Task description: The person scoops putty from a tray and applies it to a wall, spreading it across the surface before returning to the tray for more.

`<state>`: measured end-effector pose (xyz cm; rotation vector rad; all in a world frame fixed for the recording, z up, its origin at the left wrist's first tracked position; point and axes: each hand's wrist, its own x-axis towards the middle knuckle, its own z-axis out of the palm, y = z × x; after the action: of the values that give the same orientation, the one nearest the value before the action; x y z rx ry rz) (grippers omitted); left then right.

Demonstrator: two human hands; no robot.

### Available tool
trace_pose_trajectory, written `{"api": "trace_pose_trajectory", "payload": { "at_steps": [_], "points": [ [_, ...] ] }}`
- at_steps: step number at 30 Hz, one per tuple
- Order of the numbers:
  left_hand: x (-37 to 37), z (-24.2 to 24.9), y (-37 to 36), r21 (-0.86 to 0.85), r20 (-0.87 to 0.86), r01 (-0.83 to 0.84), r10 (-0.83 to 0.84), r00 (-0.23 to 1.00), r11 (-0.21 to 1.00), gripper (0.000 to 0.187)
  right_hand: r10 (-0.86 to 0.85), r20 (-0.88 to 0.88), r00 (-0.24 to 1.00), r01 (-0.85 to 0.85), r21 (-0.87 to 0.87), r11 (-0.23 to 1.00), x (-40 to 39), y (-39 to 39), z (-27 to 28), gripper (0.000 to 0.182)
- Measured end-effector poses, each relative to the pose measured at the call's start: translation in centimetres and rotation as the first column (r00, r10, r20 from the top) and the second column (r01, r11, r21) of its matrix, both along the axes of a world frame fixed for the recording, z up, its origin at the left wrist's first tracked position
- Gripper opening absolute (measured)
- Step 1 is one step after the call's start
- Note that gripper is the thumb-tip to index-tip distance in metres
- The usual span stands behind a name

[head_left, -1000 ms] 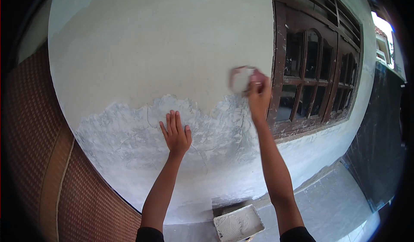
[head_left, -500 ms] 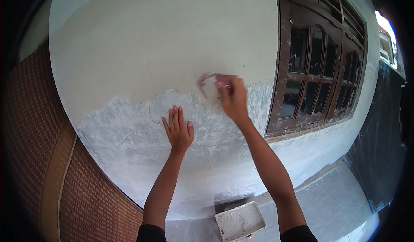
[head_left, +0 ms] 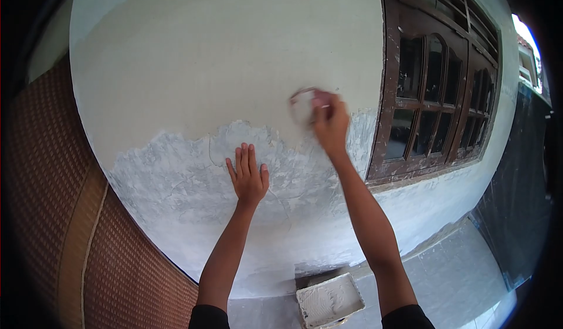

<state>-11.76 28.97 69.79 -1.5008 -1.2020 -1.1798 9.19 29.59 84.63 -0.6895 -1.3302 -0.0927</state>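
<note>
My left hand (head_left: 249,179) lies flat with its fingers apart on the rough grey-white patch of the wall (head_left: 176,176). Up and to the right of it, my right hand (head_left: 332,124) is closed around a scraper-like tool (head_left: 305,105), reddish-brown and smeared with whitish material. The tool is blurred by motion and lies at the smooth beige part of the wall, just above the patch's ragged upper edge. How much of its face touches the wall cannot be made out.
A brown wooden window (head_left: 434,94) with glass panes is at the right. Below, a tray of white paste (head_left: 331,299) rests by the wall's foot on the grey tiled floor (head_left: 434,282). A woven brown panel (head_left: 135,270) runs along the left. Dark sheeting (head_left: 510,194) hangs at far right.
My right hand has moved the tool a little to the right and slightly up along the wall. My left hand stays flat at the same patch; the view has shifted slightly.
</note>
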Motion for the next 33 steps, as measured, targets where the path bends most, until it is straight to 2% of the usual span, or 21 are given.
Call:
{"api": "trace_pose_trajectory", "payload": {
  "at_steps": [2,4,6,7,8,10,12,14,16,18,19,21,22,24,25,26,28,29,30,32,33],
  "points": [
    [-0.1,0.1,0.1,0.011,0.002,-0.011,0.011,1.0,1.0,0.057,0.02,-0.292,0.956,0.004,0.079,0.997,2.7,0.9,0.7,0.021],
    [0.2,0.1,0.1,0.009,0.013,-0.016,0.015,1.0,1.0,0.057,0.162,-0.412,0.897,-0.108,0.15,0.983,2.5,-1.5,1.6,0.024],
    [0.1,0.1,0.1,0.01,0.008,-0.013,0.013,1.0,1.0,0.057,0.317,-0.295,0.901,-0.322,0.032,0.946,0.9,-0.3,0.9,0.025],
    [0.1,0.1,0.1,0.012,0.004,-0.01,0.01,1.0,1.0,0.058,0.185,-0.122,0.975,-0.187,-0.005,0.982,-0.5,-0.9,0.8,0.025],
    [0.2,0.1,0.1,0.006,0.003,-0.008,0.008,1.0,1.0,0.058,0.11,0.0,0.994,-0.11,0.047,0.993,-1.7,-1.0,0.7,0.025],
    [0.0,0.2,0.0,0.027,0.023,-0.001,0.0,1.0,1.0,0.055,-0.032,0.067,0.997,0.032,-0.005,0.999,-1.4,-0.4,0.9,0.024],
    [0.0,0.1,0.0,0.029,0.02,-0.004,0.004,1.0,1.0,0.055,-0.023,-0.237,0.971,0.029,0.02,0.999,1.3,1.6,1.0,0.021],
    [0.1,0.1,0.1,0.037,0.026,-0.008,0.007,1.0,0.999,0.055,-0.029,-0.467,0.884,0.056,0.043,0.998,3.1,-0.4,1.8,0.022],
    [0.3,0.0,0.1,0.019,0.037,-0.019,0.018,0.999,1.0,0.056,0.091,-0.435,0.896,-0.071,0.063,0.995,2.9,-1.0,1.7,0.025],
    [0.2,0.1,0.1,0.019,0.036,-0.011,0.011,0.999,1.0,0.056,0.282,-0.282,0.917,-0.259,0.118,0.959,0.4,-1.4,1.4,0.027],
    [0.2,0.1,0.1,0.015,0.035,-0.007,0.007,0.999,1.0,0.055,0.164,-0.144,0.976,-0.155,0.076,0.985,-0.6,-1.3,1.1,0.027],
    [0.1,0.0,0.1,0.015,0.027,-0.002,0.002,1.0,1.0,0.055,-0.076,0.093,0.993,0.075,0.016,0.997,-1.0,-0.2,0.2,0.028],
    [0.0,0.0,0.1,0.019,0.021,-0.001,0.0,1.0,1.0,0.056,-0.078,0.09,0.993,0.077,0.014,0.997,-0.2,0.6,0.0,0.028],
    [0.0,-0.1,0.0,0.007,0.008,-0.004,0.004,1.0,1.0,0.056,-0.019,-0.268,0.963,0.013,-0.023,1.0,2.3,1.5,-0.1,0.024],
    [0.0,0.0,0.1,-0.001,-0.001,-0.011,0.011,1.0,1.0,0.057,-0.015,-0.384,0.923,0.029,0.031,0.999,2.7,-0.1,0.4,0.022],
    [0.0,0.1,0.1,0.005,0.004,-0.013,0.013,1.0,1.0,0.057,-0.063,-0.414,0.908,0.09,0.045,0.995,3.1,-0.2,0.1,0.022],
    [0.1,0.0,0.1,-0.001,0.008,-0.005,0.005,1.0,1.0,0.057,0.176,-0.383,0.907,-0.139,0.123,0.983,1.7,-0.9,0.3,0.023],
    [0.1,0.0,0.1,-0.004,0.007,-0.004,0.004,1.0,1.0,0.057,0.244,-0.303,0.921,-0.239,0.053,0.97,0.7,-1.2,-0.1,0.025],
    [0.1,0.0,0.1,-0.007,0.009,0.0,0.0,1.0,1.0,0.057,0.212,-0.174,0.962,-0.21,0.03,0.977,-0.3,-1.5,-0.3,0.023],
    [0.0,0.0,-0.1,-0.019,0.005,0.003,-0.003,1.0,1.0,0.057,-0.051,0.03,0.998,0.049,0.057,0.997,-1.0,-0.1,-1.0,0.021],
    [0.0,0.0,-0.1,-0.01,0.004,0.0,0.0,1.0,1.0,0.057,0.004,-0.086,0.996,0.001,0.058,0.998,-0.6,0.3,-0.8,0.021]
  ]
}}
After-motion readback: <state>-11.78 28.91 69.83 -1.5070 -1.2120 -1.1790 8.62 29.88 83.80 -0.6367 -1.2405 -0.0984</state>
